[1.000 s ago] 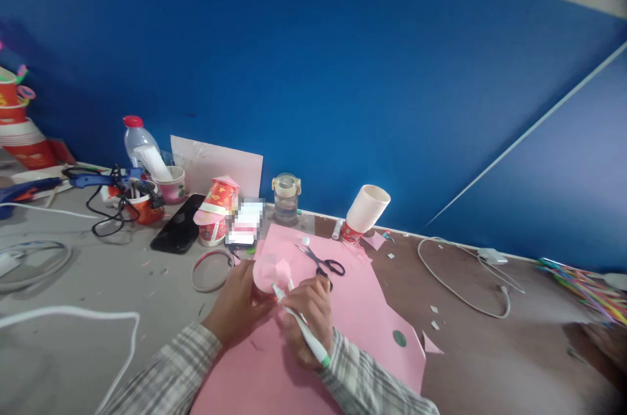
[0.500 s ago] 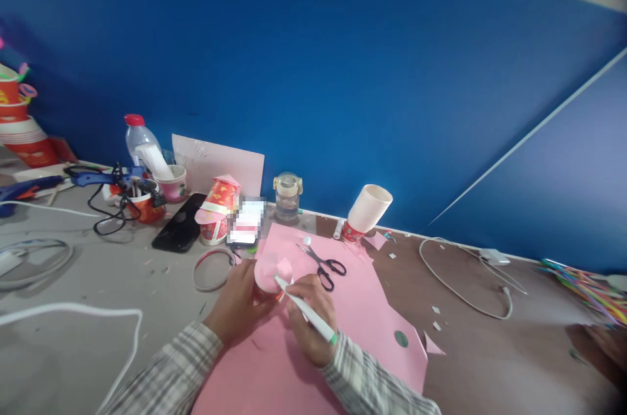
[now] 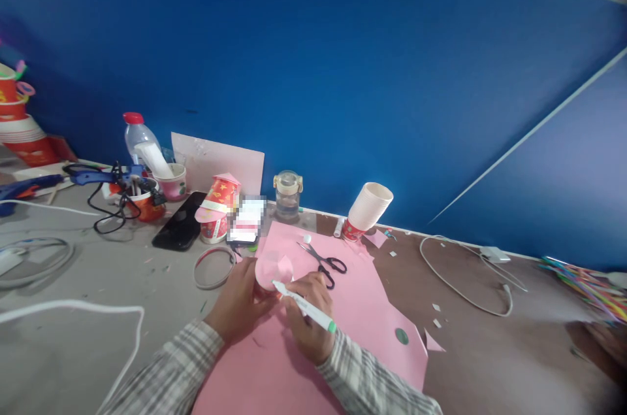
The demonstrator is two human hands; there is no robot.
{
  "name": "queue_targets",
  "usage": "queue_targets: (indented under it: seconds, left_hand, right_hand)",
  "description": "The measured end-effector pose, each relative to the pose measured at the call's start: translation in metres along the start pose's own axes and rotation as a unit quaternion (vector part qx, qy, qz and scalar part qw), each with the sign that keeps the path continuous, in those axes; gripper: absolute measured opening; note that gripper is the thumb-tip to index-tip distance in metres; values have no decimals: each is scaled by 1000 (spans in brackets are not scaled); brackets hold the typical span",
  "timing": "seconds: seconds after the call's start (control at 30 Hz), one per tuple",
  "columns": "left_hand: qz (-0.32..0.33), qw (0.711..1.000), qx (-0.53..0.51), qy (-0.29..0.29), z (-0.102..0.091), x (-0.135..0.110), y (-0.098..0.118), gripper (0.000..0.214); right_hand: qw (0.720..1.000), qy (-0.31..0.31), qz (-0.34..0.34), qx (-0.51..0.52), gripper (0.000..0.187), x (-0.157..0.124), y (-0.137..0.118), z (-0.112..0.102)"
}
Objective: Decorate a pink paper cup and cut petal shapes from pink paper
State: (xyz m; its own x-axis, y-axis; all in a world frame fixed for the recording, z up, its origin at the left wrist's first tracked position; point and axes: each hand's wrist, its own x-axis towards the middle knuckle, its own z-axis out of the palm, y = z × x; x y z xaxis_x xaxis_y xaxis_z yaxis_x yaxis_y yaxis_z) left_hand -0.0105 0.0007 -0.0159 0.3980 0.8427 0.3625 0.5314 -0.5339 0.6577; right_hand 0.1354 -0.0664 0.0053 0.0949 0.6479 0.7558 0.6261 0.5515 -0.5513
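Observation:
My left hand [image 3: 240,297] is closed around the side of a small paper cup [image 3: 281,295], mostly hidden behind my fingers, with a round pink paper piece [image 3: 267,268] on top. A white marker with a green end [image 3: 313,314] is gripped in my right hand [image 3: 311,320]. Its tip meets the near edge of the pink piece, or is very close to it. Beneath both hands lies a large pink paper sheet [image 3: 362,330]. Black-handled scissors [image 3: 321,261] rest on it just beyond my right hand, beside a small white cap [image 3: 307,239].
A decorated red cup figure [image 3: 220,199], phones [image 3: 180,222] and a water jar [image 3: 287,196] stand behind my left hand. Stacked paper cups [image 3: 369,206] lean by the blue partition. White cables [image 3: 465,297] cross the table. Another person's hand [image 3: 607,343] is at the far right.
The marker tip has shifted slightly left and down along the pink piece's edge, and my right hand moved a little with it. My left hand keeps its hold.

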Motion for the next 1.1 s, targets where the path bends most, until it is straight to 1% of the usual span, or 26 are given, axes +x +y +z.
queue_targets:
  seconds: [0.07,0.2,0.3,0.4,0.57,0.83,1.1]
  left_hand:
    - [-3,1000,3,0,0,0,1,34]
    - [-6,1000,4,0,-1,0,2,37]
    - [-8,1000,8,3,0,0,1,35]
    - [1,1000,9,10,0,0,1,37]
    - [-2,1000,6,4,0,0,1,33]
    - [-6,1000,-2,-1,-1,1,2,41]
    - [-11,1000,2,-4,-1,1,2,36]
  right_hand:
    - [1000,9,3,-7,8,0,0,0]
    - [999,29,2,-13,7,1,-1,-2]
    - [999,34,-7,-5,6,1,-3,-3]
    - [999,22,-31,3,7,0,-5,-4]
    - [997,-25,-72,-2,14,1,-7,-4]
    - [997,-32,-73,-20,7,-1,-5,-4]
    - [997,20,-69,-32,6,5,-9,-6]
